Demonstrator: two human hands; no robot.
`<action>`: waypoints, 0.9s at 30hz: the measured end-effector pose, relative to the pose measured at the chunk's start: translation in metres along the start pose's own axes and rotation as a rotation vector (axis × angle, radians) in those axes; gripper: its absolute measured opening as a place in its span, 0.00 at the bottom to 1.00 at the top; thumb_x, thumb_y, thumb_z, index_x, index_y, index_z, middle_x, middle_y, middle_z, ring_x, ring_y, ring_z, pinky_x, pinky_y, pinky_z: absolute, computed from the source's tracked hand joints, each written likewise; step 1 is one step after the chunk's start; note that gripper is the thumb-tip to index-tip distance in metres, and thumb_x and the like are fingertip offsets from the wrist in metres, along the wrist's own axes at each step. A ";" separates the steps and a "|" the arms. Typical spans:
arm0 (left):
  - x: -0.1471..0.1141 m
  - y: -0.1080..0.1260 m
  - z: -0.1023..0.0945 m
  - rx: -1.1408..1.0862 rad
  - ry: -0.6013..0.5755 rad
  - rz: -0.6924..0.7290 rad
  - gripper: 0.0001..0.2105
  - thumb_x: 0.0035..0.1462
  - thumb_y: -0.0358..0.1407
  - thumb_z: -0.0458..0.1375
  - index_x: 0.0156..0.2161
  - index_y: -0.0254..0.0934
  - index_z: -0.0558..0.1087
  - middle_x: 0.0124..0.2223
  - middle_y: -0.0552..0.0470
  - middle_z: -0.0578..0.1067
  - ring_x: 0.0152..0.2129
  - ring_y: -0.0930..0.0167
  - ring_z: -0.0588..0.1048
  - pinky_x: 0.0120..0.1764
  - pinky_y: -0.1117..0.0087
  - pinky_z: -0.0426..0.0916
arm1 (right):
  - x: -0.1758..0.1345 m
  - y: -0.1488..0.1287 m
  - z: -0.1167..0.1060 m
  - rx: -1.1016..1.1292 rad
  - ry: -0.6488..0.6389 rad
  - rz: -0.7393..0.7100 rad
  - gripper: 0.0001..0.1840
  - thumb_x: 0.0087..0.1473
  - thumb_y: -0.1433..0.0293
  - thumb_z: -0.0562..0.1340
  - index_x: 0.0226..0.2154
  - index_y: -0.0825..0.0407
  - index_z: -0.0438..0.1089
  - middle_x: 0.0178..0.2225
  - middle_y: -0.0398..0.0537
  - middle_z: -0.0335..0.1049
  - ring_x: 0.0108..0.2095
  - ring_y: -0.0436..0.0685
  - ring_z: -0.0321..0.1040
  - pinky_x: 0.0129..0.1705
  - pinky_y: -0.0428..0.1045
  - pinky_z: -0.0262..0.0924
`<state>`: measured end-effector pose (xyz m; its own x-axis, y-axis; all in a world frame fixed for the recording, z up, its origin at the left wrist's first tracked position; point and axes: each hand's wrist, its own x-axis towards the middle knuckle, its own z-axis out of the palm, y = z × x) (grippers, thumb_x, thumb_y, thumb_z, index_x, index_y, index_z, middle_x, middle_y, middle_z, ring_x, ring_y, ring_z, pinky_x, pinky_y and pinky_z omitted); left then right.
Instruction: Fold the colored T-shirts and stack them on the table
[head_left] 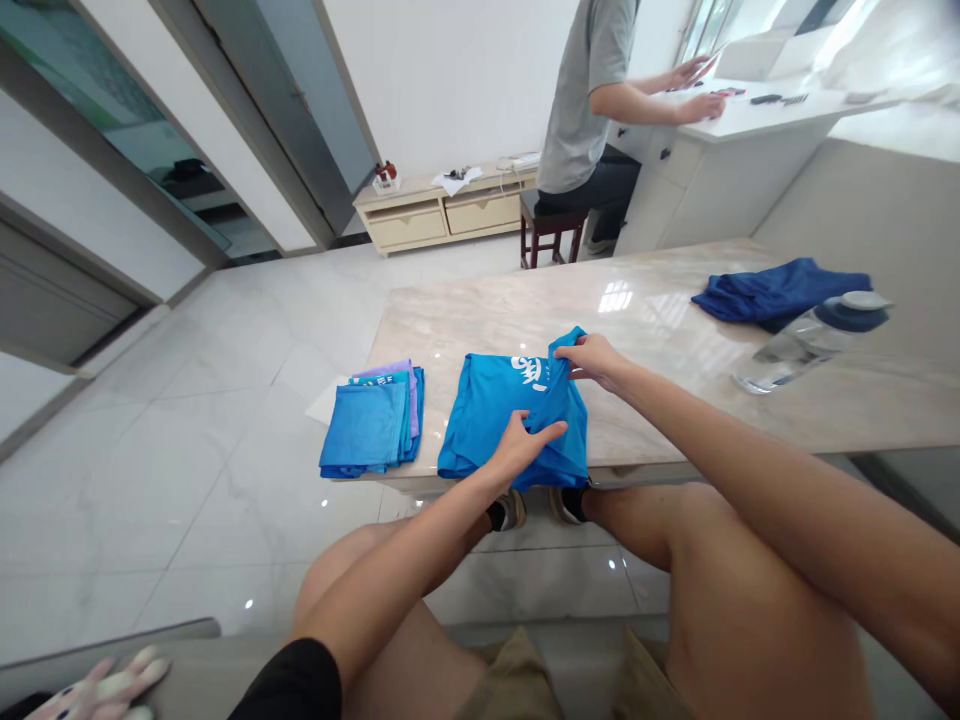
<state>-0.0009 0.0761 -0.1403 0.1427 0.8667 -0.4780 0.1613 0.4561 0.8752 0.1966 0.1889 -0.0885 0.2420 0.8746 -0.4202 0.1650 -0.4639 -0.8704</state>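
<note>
Blue shirt point(495, 405) pinched in both left hand point(517, 445) and right hand point(592, 360), overhanging the table point(675, 400) near edge, could slide off.

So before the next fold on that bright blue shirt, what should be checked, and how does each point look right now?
1. Left hand grips the blue shirt at its near edge: ok.
2. Right hand pinches the shirt's far edge: ok.
3. Shirt lies fully on the marble table: not ok, its near edge hangs over.
4. Folded stack lies apart from the shirt: ok.
5. Water bottle lies away from the hands: ok.
6. Shirt's underside smooth: cannot tell.
</note>
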 end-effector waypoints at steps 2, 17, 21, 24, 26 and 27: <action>0.005 -0.007 -0.014 0.009 0.033 0.065 0.27 0.55 0.43 0.77 0.56 0.36 0.76 0.55 0.39 0.84 0.52 0.56 0.81 0.51 0.63 0.75 | 0.002 0.000 0.019 -0.033 0.015 0.001 0.09 0.55 0.79 0.73 0.34 0.54 0.74 0.28 0.46 0.78 0.30 0.54 0.77 0.30 0.47 0.79; 0.005 -0.041 -0.118 0.254 0.121 0.082 0.16 0.68 0.46 0.61 0.30 0.41 0.70 0.25 0.57 0.68 0.29 0.68 0.73 0.34 0.70 0.68 | 0.024 -0.021 0.121 -0.202 0.036 -0.036 0.08 0.67 0.67 0.66 0.43 0.54 0.78 0.32 0.57 0.83 0.35 0.67 0.86 0.35 0.54 0.83; 0.001 -0.039 -0.139 0.617 0.138 0.048 0.14 0.72 0.43 0.58 0.35 0.39 0.77 0.31 0.48 0.80 0.36 0.61 0.81 0.39 0.67 0.68 | 0.022 -0.035 0.124 -0.179 -0.003 -0.096 0.11 0.72 0.67 0.61 0.44 0.56 0.77 0.40 0.61 0.86 0.37 0.62 0.86 0.38 0.51 0.83; -0.002 -0.036 -0.150 0.873 0.131 0.012 0.16 0.76 0.42 0.54 0.40 0.39 0.81 0.41 0.40 0.86 0.44 0.56 0.84 0.42 0.65 0.67 | 0.025 -0.035 0.106 -0.380 0.021 -0.213 0.09 0.69 0.70 0.64 0.42 0.57 0.79 0.39 0.61 0.86 0.36 0.60 0.85 0.42 0.51 0.81; -0.004 -0.033 -0.152 0.960 0.115 0.005 0.17 0.77 0.43 0.52 0.42 0.40 0.82 0.45 0.39 0.87 0.46 0.55 0.85 0.42 0.65 0.67 | 0.029 -0.028 0.090 -0.609 0.035 -0.270 0.08 0.66 0.72 0.66 0.40 0.57 0.81 0.37 0.59 0.86 0.38 0.61 0.85 0.46 0.50 0.78; -0.006 -0.031 -0.152 0.984 0.103 0.009 0.17 0.78 0.43 0.52 0.43 0.40 0.82 0.46 0.39 0.87 0.46 0.55 0.85 0.42 0.65 0.66 | 0.031 -0.023 0.083 -0.720 0.035 -0.281 0.07 0.65 0.73 0.66 0.39 0.57 0.83 0.36 0.58 0.86 0.40 0.62 0.85 0.48 0.50 0.77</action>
<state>-0.1553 0.0876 -0.1530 0.0701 0.9040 -0.4217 0.9069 0.1183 0.4043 0.1214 0.2387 -0.1028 0.1266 0.9737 -0.1892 0.8027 -0.2126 -0.5572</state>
